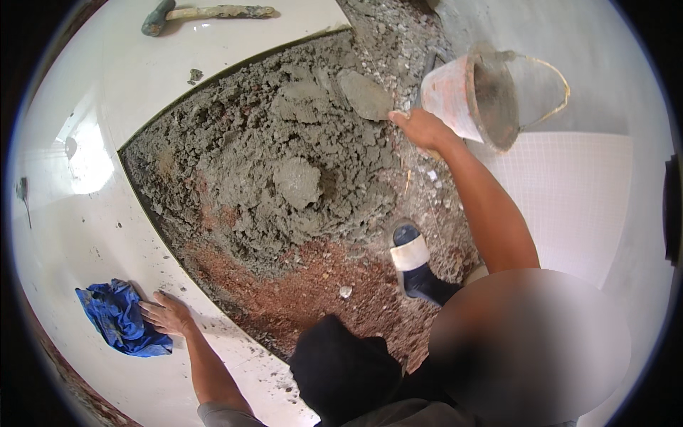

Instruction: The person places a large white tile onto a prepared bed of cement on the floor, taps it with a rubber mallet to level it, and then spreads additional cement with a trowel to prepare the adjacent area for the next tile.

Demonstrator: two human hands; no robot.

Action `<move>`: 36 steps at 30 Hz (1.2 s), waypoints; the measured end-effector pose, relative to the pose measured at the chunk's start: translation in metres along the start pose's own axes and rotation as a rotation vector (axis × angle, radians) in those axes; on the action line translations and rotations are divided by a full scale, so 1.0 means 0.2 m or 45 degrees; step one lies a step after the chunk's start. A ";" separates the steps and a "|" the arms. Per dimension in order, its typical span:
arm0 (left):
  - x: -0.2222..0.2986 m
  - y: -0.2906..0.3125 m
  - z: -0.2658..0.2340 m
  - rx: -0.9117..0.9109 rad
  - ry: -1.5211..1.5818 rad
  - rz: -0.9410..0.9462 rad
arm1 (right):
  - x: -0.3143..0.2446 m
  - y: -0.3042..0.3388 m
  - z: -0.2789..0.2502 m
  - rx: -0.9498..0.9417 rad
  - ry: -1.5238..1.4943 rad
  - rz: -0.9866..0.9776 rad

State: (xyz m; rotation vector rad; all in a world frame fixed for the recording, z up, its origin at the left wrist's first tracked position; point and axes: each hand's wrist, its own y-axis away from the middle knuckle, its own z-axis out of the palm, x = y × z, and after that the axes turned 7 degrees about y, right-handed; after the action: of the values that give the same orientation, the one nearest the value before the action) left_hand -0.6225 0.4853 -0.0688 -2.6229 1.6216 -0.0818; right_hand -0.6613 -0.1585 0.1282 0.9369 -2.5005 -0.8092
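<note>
My right hand (421,129) is closed at the far right of the grey mortar bed (249,149). It grips a trowel (366,95) whose mortar-smeared blade lies flat against the mortar; the handle is mostly hidden by my fingers. On the white tiles at the left, my left hand (168,314) lies flat with fingers stretched out, holding nothing. Its fingertips reach the edge of a crumpled blue cloth (122,317). A smoothed lump of mortar (297,182) sits in the middle of the rough bed.
A mortar-stained bucket (448,98) with a wire handle lies tipped beyond my right hand. A mallet (213,12) rests on the far white tiles (92,235). Reddish soil (299,292) shows nearer me, beside my slippered foot (410,254). A pale gridded tile (569,185) is at right.
</note>
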 end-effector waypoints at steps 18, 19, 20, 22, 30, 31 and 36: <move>0.10 0.01 -0.12 -0.143 0.047 -0.079 | 0.18 0.74 0.94 0.226 -0.059 0.207; 0.10 0.01 -0.12 -0.153 0.046 -0.089 | 0.17 0.68 0.93 0.186 -0.101 0.231; 0.10 0.01 -0.12 -0.141 0.060 -0.071 | 0.17 0.64 0.90 0.148 -0.136 0.269; 0.10 0.02 -0.11 -0.132 0.042 -0.093 | 0.14 0.62 0.86 0.138 -0.242 0.291; 0.07 0.00 -0.06 -0.114 -0.026 -0.079 | 0.17 0.62 0.80 -0.004 -0.506 0.478; 0.07 0.00 -0.06 -0.116 -0.045 -0.064 | 0.19 0.61 0.80 -0.055 -0.587 0.545; 0.07 0.01 -0.05 -0.075 -0.011 -0.046 | 0.14 0.68 0.65 0.119 -0.658 0.174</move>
State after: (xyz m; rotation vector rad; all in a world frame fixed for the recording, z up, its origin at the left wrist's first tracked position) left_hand -0.6176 0.4717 -0.0593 -2.6921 1.5982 -0.0245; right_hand -0.8120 -0.0424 0.1153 0.6318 -3.0246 -0.9981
